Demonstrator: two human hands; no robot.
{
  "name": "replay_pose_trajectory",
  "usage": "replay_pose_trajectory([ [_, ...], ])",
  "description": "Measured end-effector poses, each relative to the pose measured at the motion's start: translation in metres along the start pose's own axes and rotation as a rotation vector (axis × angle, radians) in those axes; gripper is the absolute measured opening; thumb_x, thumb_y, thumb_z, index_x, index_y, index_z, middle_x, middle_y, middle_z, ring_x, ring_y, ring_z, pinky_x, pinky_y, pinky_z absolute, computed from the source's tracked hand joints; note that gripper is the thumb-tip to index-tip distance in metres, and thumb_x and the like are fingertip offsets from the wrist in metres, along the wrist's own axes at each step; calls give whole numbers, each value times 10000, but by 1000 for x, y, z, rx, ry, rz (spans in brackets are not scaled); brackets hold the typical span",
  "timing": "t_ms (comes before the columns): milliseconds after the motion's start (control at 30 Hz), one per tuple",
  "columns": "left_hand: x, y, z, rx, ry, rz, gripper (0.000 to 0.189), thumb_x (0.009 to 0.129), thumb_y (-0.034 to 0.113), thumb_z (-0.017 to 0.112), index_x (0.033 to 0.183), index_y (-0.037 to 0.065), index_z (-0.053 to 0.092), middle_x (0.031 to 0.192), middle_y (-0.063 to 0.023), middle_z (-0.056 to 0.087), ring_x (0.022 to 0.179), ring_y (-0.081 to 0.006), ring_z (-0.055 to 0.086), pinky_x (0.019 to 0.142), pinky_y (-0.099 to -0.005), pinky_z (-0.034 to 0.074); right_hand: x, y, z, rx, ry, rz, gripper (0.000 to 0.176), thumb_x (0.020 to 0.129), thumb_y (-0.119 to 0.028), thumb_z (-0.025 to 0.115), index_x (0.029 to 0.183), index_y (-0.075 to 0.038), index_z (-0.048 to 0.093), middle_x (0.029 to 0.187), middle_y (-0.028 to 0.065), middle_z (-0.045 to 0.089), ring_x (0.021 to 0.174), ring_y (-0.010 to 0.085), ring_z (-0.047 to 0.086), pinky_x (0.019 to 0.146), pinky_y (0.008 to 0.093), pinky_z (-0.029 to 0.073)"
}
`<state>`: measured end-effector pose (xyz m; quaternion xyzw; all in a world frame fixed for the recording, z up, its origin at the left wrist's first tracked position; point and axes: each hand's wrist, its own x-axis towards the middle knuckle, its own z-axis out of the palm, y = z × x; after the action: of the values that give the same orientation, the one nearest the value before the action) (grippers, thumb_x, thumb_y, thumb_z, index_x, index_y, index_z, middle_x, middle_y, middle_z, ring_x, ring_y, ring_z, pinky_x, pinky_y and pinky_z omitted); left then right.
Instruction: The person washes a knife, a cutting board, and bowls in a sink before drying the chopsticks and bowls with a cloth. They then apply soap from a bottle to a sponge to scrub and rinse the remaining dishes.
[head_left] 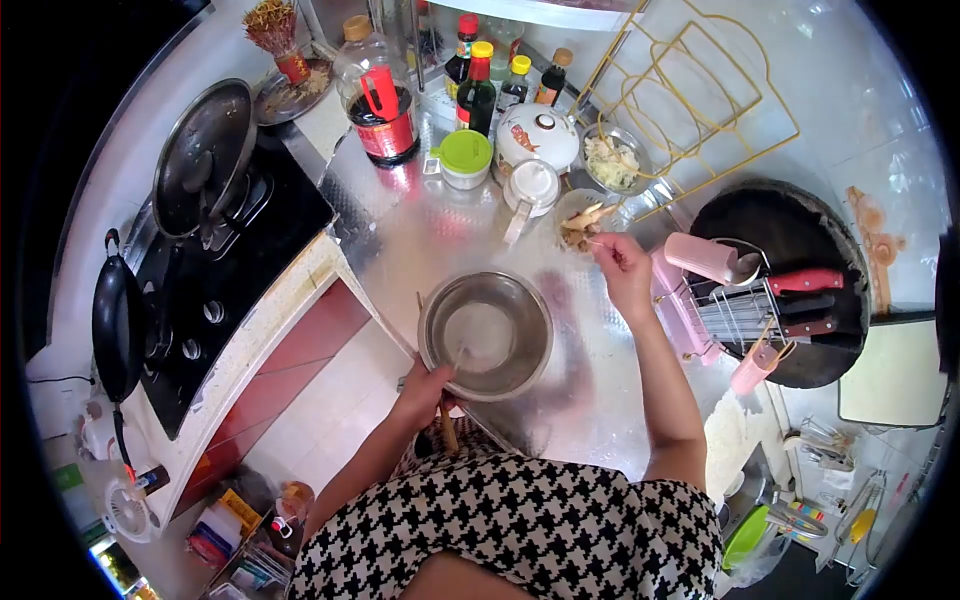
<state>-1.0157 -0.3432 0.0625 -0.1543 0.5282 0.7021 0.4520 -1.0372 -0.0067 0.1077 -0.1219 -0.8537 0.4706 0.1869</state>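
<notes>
A round stainless-steel bowl (535, 350) stands on the metal-covered counter in front of me. My left hand (424, 396) grips its near left rim, thumb over the edge. The bottom of the bowl looks pale, perhaps with a little liquid. A wooden stick (448, 428) pokes out below my left hand, partly hidden. To the right, my right hand (624, 268) is closed in a pinch beside a small clear dish (563, 212) of light-brown pieces that look like ginger. What the pinched fingers hold is too small to make out.
Behind stand a lidded white pot (537, 140), a glass jug (530, 188), a green-lidded jar (465, 158), sauce bottles (476, 102) and a bowl of chopped pale vegetables (612, 162). A knife rack (735, 318) is at right, a black stove (200, 300) at left.
</notes>
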Motion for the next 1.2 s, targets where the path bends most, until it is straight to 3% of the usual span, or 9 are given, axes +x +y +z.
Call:
replay_pose_trajectory([
  [167, 4, 6, 10, 10, -5, 12, 504, 788, 61, 487, 1234, 62, 253, 818, -151, 563, 489, -214, 569, 346, -279, 412, -39, -61, 37, -50, -361, -270, 192, 772, -98, 630, 962, -71, 622, 881, 100, 623, 793, 233, 603, 671, 325, 491],
  [267, 4, 8, 15, -6, 44, -3, 510, 790, 61, 491, 1239, 53, 250, 818, -149, 563, 492, -216, 573, 342, -273, 409, -52, -81, 45, -555, -793, -352, 259, 782, -108, 597, 1040, -76, 597, 940, 121, 622, 843, 301, 590, 722, 379, 495],
  [367, -1, 9, 12, -19, 98, 23, 498, 798, 64, 482, 1239, 46, 252, 788, -144, 564, 477, -215, 571, 326, -264, 393, -51, -44, 53, -296, -188, -157, 229, 801, -70, 567, 1027, -61, 605, 899, 140, 614, 789, 292, 593, 684, 343, 495],
  [400, -2, 7, 8, -34, 92, 33, 499, 799, 63, 478, 1242, 45, 249, 785, -146, 566, 471, -213, 570, 321, -260, 389, -45, -31, 54, -290, -127, -174, 284, 790, -47, 560, 1073, -39, 572, 946, 176, 597, 829, 311, 587, 719, 379, 488],
  [533, -5, 4, -4, -68, 81, 48, 504, 797, 60, 471, 1249, 45, 249, 767, -149, 573, 456, -205, 569, 305, -250, 373, -38, 32, 79, -637, -86, -136, 465, 783, -90, 544, 1223, 10, 432, 1135, 232, 519, 998, 373, 519, 818, 386, 479],
  [733, -18, 11, -7, -85, 139, 22, 503, 785, 60, 473, 1244, 40, 269, 734, -138, 586, 467, -199, 582, 303, -244, 365, -23, 49, 115, -957, 26, -179, 465, 774, -75, 505, 1209, 63, 414, 1171, 229, 471, 1008, 362, 482, 759, 372, 496],
  [967, -23, 13, -6, -99, 122, 38, 494, 782, 52, 477, 1233, 24, 277, 769, -162, 588, 450, -213, 574, 304, -246, 359, -7, 54, 114, -1032, 17, -176, 301, 736, -51, 502, 1021, 45, 505, 973, 181, 508, 915, 316, 484, 750, 367, 454],
  [1033, -20, 8, -13, -86, 80, 12, 493, 783, 59, 486, 1230, 19, 283, 816, -171, 582, 485, -224, 585, 314, -258, 386, -5, 56, 110, -1026, -22, -243, 208, 723, -48, 501, 916, 22, 535, 916, 165, 530, 897, 305, 495, 768, 367, 437],
  [1200, -20, 9, -16, -89, 110, -25, 566, 766, 58, 529, 1268, 34, 268, 978, -173, 534, 664, -239, 599, 426, -299, 516, 7, 33, 105, -886, -64, -68, 87, 702, -69, 519, 775, -22, 527, 791, 161, 555, 818, 306, 536, 765, 394, 433],
])
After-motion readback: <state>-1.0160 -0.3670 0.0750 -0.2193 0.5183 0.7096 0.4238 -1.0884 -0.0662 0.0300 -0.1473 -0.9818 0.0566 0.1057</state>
